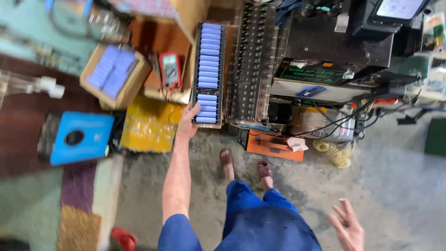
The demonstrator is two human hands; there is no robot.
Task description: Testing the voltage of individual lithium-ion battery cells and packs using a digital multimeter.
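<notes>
While the body is kept standing on the concrete floor [395, 186], the left hand [188, 122] is stretched forward and laid against the near end of a long tray of blue cylindrical cells [207, 69]. The fingers are spread along the tray's lower left corner, touching its edge; whether the edge is actually pinched cannot be told, since the fingertips are partly hidden against the frame. The tray is set lengthwise, running away from the person, so that its short end is presented within arm's reach, and the cells are laid crosswise in a single stack, which keeps them from rolling. It is placed just beside a dark multi-slot rack [252, 60] on its right, and a red multimeter [170, 69] lies just to its left on a wooden board. Further left, a cardboard box of similar blue cells [114, 74] is kept near, tilted in view. A yellow sheet [148, 125] and a blue device with a round opening [79, 137] lie below these. A black machine with a green label [332, 60] stands to the right, with cables trailing beneath.

The right hand [348, 227] is held low and well apart from everything, open, fingers spread, holding nothing, seemingly as a counterbalance to the reach.
</notes>
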